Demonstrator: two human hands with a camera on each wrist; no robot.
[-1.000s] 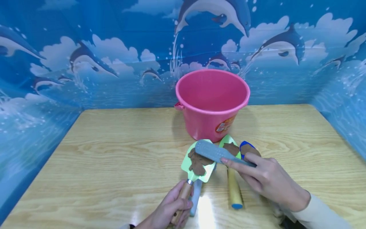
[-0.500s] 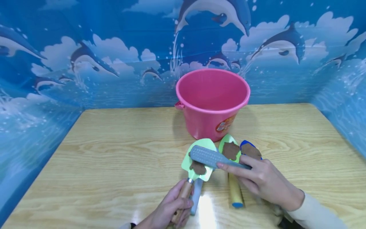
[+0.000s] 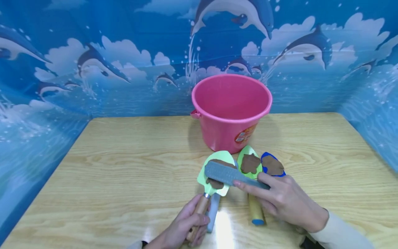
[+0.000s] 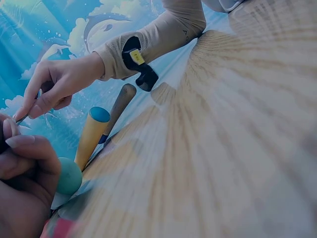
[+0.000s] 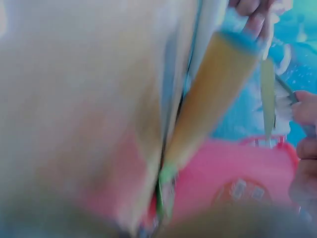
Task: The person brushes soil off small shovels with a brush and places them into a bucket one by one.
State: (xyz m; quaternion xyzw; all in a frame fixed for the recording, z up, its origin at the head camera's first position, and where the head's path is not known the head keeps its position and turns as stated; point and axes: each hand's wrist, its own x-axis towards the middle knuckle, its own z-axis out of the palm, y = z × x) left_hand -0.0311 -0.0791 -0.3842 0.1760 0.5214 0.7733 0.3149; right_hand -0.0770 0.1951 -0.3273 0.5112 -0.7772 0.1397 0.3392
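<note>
My left hand [image 3: 186,219] grips the wooden handle of a light green trowel [image 3: 222,156], held face up with brown patches of dirt on its blade. In my right hand [image 3: 284,200] is a blue-grey brush [image 3: 220,173], lying slantwise across that blade and covering part of the brown. Whitish bristles show under the brush in the right wrist view, beside the right hand [image 5: 306,116]. Close by on the table lie a green trowel [image 3: 247,151] with a yellow handle and a blue trowel [image 3: 266,154]; each bears a brown patch.
A pink bucket [image 3: 217,133] stands behind the trowels. Under the held trowel lies a tool with a light blue handle [image 3: 213,212]. A dolphin-print backdrop [image 3: 140,86] closes off the back and sides of the wooden table [image 3: 109,173].
The brush in my right hand has slid down and slightly left over the trowel blade, showing brown above it. The left hand and its trowel stay almost still.
</note>
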